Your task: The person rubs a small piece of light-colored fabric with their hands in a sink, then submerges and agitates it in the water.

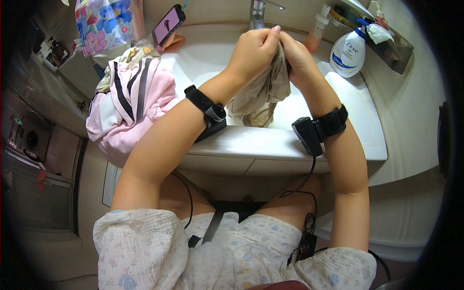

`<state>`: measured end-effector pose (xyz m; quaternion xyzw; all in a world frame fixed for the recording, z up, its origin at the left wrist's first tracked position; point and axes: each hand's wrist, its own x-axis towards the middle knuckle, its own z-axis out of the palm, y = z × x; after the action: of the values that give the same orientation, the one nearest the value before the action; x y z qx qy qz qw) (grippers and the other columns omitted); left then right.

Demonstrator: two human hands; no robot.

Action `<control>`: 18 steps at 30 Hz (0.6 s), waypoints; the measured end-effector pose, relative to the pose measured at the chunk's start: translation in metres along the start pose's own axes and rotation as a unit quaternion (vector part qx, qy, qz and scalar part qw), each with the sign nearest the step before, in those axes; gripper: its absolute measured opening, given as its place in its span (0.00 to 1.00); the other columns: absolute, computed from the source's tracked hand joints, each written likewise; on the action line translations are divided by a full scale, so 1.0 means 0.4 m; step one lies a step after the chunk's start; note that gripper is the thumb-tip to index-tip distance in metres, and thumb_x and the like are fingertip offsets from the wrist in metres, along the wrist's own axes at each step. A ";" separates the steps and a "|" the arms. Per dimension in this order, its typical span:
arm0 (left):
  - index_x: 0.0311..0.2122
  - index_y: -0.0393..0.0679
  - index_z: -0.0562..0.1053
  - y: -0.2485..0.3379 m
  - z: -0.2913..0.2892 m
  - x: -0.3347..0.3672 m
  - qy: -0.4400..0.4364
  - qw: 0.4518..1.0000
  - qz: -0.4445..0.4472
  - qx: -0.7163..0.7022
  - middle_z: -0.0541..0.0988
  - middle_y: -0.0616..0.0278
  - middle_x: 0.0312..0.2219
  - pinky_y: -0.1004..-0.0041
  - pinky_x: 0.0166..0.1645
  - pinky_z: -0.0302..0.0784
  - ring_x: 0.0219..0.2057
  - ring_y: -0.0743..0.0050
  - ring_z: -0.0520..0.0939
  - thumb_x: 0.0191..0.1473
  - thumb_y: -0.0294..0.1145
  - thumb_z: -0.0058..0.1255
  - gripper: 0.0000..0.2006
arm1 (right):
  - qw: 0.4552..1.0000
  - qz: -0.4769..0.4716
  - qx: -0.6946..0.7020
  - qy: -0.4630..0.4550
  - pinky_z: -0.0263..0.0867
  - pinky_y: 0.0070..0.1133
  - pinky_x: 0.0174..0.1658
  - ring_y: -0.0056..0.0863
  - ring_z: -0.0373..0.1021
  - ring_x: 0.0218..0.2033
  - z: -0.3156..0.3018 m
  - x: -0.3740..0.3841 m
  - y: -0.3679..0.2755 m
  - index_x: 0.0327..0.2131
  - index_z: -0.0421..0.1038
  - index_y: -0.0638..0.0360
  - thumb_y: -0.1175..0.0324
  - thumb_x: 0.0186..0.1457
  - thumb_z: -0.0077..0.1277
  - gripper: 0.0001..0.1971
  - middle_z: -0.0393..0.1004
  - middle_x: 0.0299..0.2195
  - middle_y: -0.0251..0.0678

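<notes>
Over the white sink [360, 121], both of my hands grip a wet-looking beige-grey cloth garment [263, 89] at its top edge. My left hand [253, 48] is closed round the fabric, thumb on top. Close beside it my right hand [296, 53] is closed on the same cloth, the two hands nearly touching. Bunched folds hang down from them into the basin, and the lower end rests near the basin's front. What kind of garment it is, I cannot tell. Behind my hands stands the metal faucet [257, 17], partly hidden by them.
Pink clothes with black and grey stripes [145, 96] are heaped on the counter's left. Behind them are a flowered package [108, 24] and a phone [169, 24] on a stand. At right stand a white pump bottle [349, 53], a peach-coloured bottle [316, 34] and a corner shelf [398, 50].
</notes>
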<state>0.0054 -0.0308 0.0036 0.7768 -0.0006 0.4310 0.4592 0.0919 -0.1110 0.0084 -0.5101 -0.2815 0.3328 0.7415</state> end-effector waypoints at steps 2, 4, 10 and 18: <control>0.23 0.33 0.67 -0.002 0.000 0.000 0.000 1.000 -0.003 -0.003 0.63 0.72 0.14 0.80 0.22 0.57 0.19 0.87 0.60 0.57 0.41 0.39 0.20 | 1.000 0.000 0.001 -0.001 0.63 0.20 0.31 0.21 0.67 0.26 0.002 -0.002 -0.001 0.30 0.69 0.64 0.61 0.54 0.41 0.15 0.71 0.27 0.33; 0.22 0.34 0.67 0.002 0.000 0.000 0.003 1.000 0.001 -0.006 0.63 0.73 0.14 0.80 0.22 0.57 0.19 0.87 0.59 0.57 0.41 0.39 0.20 | 1.000 0.000 0.002 -0.001 0.63 0.20 0.31 0.21 0.67 0.26 0.002 -0.002 -0.001 0.30 0.69 0.64 0.61 0.54 0.41 0.15 0.71 0.27 0.33; 0.22 0.34 0.66 0.009 0.001 -0.001 0.008 1.000 0.015 0.010 0.61 0.73 0.13 0.80 0.21 0.55 0.18 0.87 0.59 0.57 0.39 0.39 0.19 | 1.000 0.002 -0.011 -0.001 0.63 0.19 0.32 0.20 0.66 0.26 0.001 -0.003 -0.005 0.31 0.69 0.64 0.60 0.54 0.42 0.15 0.71 0.27 0.32; 0.21 0.34 0.65 0.014 -0.002 -0.001 0.014 0.999 0.023 0.020 0.60 0.72 0.12 0.78 0.20 0.55 0.17 0.86 0.58 0.57 0.40 0.38 0.19 | 1.000 0.011 0.004 -0.010 0.64 0.20 0.32 0.21 0.67 0.27 0.007 -0.004 -0.011 0.32 0.69 0.64 0.61 0.54 0.41 0.14 0.71 0.28 0.33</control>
<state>0.0025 -0.0336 0.0075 0.7793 -0.0035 0.4521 0.4340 0.0896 -0.1117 0.0134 -0.5069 -0.2815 0.3472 0.7371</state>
